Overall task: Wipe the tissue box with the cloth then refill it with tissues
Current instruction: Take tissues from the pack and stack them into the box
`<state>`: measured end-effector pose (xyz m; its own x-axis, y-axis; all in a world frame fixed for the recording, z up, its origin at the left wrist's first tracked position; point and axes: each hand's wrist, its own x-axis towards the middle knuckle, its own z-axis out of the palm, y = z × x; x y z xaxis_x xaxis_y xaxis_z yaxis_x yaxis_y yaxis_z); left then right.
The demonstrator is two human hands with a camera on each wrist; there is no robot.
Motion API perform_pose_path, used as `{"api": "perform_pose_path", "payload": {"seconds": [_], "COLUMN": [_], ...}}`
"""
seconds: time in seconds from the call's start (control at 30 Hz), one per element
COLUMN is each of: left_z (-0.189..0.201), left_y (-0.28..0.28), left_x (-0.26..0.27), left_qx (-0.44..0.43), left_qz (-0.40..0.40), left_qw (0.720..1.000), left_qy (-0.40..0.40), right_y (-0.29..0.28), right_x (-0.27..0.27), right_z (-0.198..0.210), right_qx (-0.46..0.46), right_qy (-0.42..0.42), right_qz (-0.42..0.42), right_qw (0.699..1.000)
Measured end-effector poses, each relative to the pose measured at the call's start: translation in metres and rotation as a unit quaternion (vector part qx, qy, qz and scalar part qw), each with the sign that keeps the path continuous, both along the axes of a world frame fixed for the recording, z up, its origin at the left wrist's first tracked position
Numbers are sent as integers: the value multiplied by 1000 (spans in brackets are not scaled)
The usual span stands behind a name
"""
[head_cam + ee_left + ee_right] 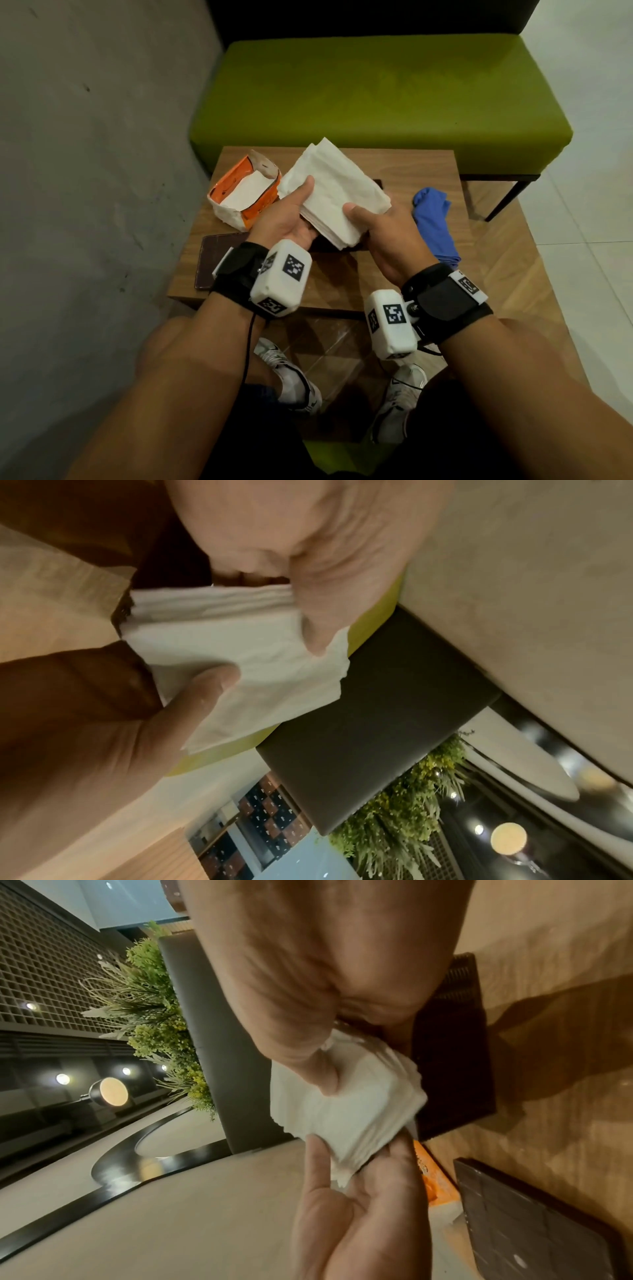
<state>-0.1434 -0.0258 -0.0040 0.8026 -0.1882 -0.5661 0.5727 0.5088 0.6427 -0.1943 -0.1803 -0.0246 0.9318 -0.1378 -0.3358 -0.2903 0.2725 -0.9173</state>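
Soft crinkled paper tissues (334, 192), matt wood-grain table (404, 164), glossy orange plastic pack (239, 192) — blue cloth (435, 219)

Grey concrete wall (85, 137) at left; green upholstered bench (376, 102) behind wooden tabletop (342, 281); white tiled floor (589, 171) at right.

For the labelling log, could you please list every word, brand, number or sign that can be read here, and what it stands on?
No text can be read.
Orange tissue pack: dark print on its side, too blurred to read.
Wrist camera blocks: black-and-white square marker patterns, no letters or numbers.
Tissue stack, blue cloth, dark box: no print visible.
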Motion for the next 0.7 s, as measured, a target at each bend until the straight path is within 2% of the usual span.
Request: {"api": "perform_pose_path", "payload": {"seconds": [0.17,0.37,0.47,0.57,0.7], "left_z": [-3,6,8,6,9], "left_y": [-1,-17,-16,-14,-13], "left_x": [8,3,5,9,12], "left_qx": [39,109,132,165,181], "left_qz": [-3,-83,-89,-103,-144], "left_qw": [999,989,985,978,970], "left_qy": [-27,-48,-66,-76,-69], "right_y": [-16,-8,-8,-9,-19], "right_x": [3,25,30,28,29], "right_z": [16,42,43,38,36], "right_qx": [-67,-179,-175,-180,-95], "right_qy": [27,65,66,61,73], "right_qz": [44,151,129,158,135], "right_qw": [996,970,974,969,984]}}
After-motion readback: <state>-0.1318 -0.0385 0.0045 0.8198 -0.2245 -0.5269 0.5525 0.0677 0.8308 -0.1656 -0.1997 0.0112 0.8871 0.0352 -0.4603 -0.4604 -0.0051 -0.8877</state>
